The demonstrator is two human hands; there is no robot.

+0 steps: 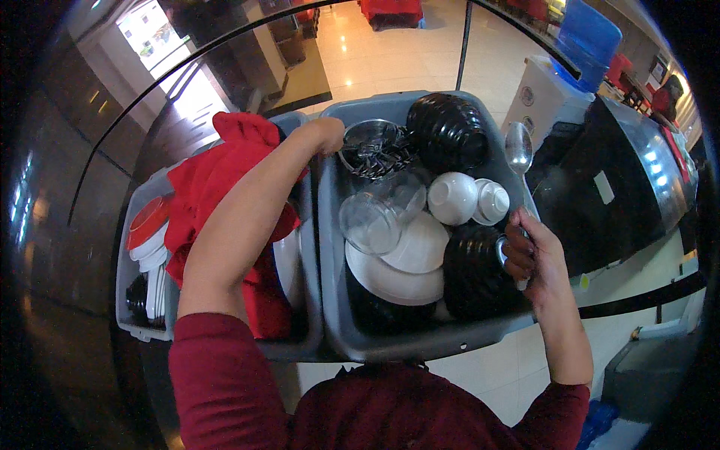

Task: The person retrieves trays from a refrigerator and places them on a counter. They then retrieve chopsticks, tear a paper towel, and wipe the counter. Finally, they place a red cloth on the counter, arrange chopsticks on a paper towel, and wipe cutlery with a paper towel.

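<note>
My right hand [531,247] is shut on the handle of a large metal spoon [518,149], its bowl upward, at the right side of a grey plastic tub [329,281]. My left hand [329,135] is at the tub's upper left rim, beside a clear container [371,138] with black-and-silver pieces; its fingers are partly hidden. The tub also holds stacked black ribbed bowls [447,132], small white bowls [451,198], clear round containers [369,223], white plates [416,242] and another black ribbed stack [475,270]. Red cloth [211,180] lies under my left forearm, over the neighbouring tub.
Further left, a grey tub [121,281] holds a red dish [147,222] and white dishes [152,256]. A water dispenser [543,107] with a blue bottle [589,42] stands at upper right. A thin black bar [464,45] rises beyond the tubs. A person sits far right.
</note>
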